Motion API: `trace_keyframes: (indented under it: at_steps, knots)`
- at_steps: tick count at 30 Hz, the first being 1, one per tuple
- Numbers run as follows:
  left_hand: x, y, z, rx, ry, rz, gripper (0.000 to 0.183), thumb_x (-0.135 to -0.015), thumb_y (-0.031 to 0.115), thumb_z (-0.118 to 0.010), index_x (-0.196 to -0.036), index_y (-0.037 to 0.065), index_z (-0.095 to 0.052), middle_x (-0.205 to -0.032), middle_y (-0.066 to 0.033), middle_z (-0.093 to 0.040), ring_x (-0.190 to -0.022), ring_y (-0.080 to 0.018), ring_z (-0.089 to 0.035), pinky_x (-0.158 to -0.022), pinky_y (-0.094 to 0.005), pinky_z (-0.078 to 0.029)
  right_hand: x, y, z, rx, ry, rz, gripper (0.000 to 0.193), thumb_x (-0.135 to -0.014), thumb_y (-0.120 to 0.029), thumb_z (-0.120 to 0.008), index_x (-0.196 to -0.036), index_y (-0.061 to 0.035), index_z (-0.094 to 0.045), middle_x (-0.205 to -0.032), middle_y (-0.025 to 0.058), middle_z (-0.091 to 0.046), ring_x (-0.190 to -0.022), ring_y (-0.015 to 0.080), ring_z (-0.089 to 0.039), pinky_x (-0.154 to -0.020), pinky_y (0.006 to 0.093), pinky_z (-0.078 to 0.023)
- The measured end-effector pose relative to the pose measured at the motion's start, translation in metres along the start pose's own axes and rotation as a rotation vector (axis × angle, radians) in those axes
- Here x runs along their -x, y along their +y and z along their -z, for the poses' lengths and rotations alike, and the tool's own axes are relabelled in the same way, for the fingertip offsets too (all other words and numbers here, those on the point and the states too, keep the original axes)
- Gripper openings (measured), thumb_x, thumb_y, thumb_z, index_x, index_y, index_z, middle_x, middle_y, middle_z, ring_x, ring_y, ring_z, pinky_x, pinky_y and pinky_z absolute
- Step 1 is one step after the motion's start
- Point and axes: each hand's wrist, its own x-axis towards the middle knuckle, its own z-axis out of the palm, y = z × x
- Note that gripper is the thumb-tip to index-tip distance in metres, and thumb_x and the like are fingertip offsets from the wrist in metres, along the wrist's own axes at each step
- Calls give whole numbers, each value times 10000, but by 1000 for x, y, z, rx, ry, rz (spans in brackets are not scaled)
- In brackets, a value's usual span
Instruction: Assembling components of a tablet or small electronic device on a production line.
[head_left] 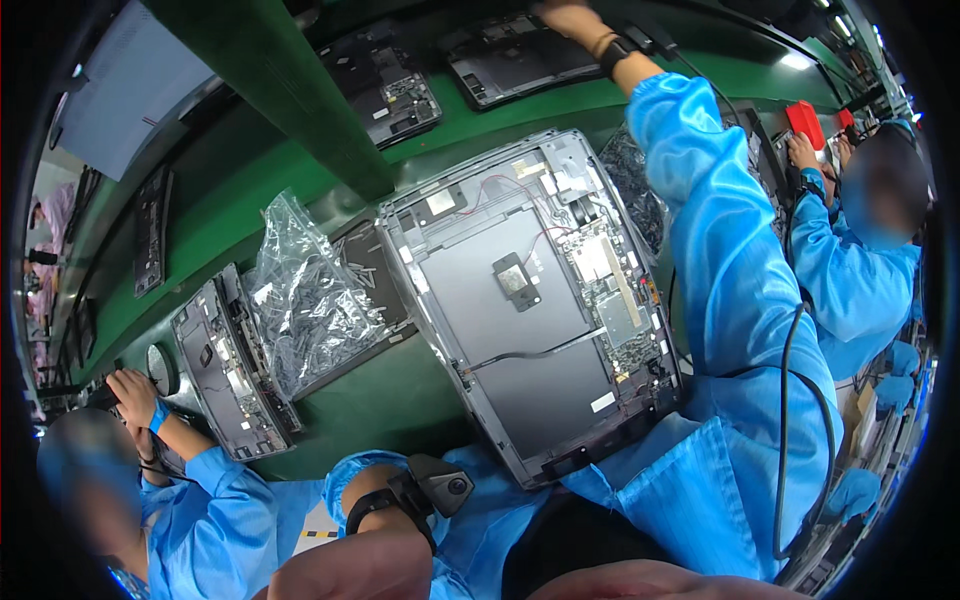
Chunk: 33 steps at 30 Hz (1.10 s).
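Note:
My right arm stretches far over the bench. My right hand (572, 20) is at the upper edge of the view, just above an opened laptop base (520, 65) on the far side; its fingers are too dark and cut off to read. My left hand (350, 568) is raised close at the lower edge, its fingers hidden; a strap with a small camera (450, 486) sits on that wrist. Before me lies a stack of opened laptop bases (530, 390), showing a circuit board (605, 265), thin cables and a small speaker-like module (516, 281).
Left of the stack, a clear plastic bag (305, 310) of small dark parts rests on a dark panel. More laptop bases (225, 370) stand beside it. A green post (290, 100) crosses the upper left. Co-workers in blue sit at left and right; a black cable (785, 430) hangs by my right arm.

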Motion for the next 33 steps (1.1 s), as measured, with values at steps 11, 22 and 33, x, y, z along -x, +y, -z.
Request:
trace_keyframes:
  at_steps: [11,22,33]
  knots:
    - [4,-19,32,-455,122,813,365,-928,265,-501,-1168,-10,-512,-1185,-214,-553,-1206,-343,-495,-975,-437,-399,69,96,-8,-885,-58,-352,520,-776,-377,-761,-1008,82,-687,-1010,192,-681,-919,256,-651,-821,318,-495]
    - [-4,-127,50,-126,131,1628,748,-964,207,-568,-1429,-153,-104,-1422,-377,-295,-1312,-425,-404,-1129,-462,-361,179,17,128,-2117,172,-424,181,-930,-132,-551,-1023,4,-625,-913,102,-674,-817,208,-653,-742,346,-541]
    - [1,-138,56,-263,232,1406,365,-1019,230,-468,-1235,-49,-562,-1196,-142,-645,-1084,-258,-613,-1005,-348,-448,358,-92,187,-2269,330,-61,395,-980,-338,-524,-1139,13,-613,-1029,86,-626,-996,179,-595,-884,324,-480]
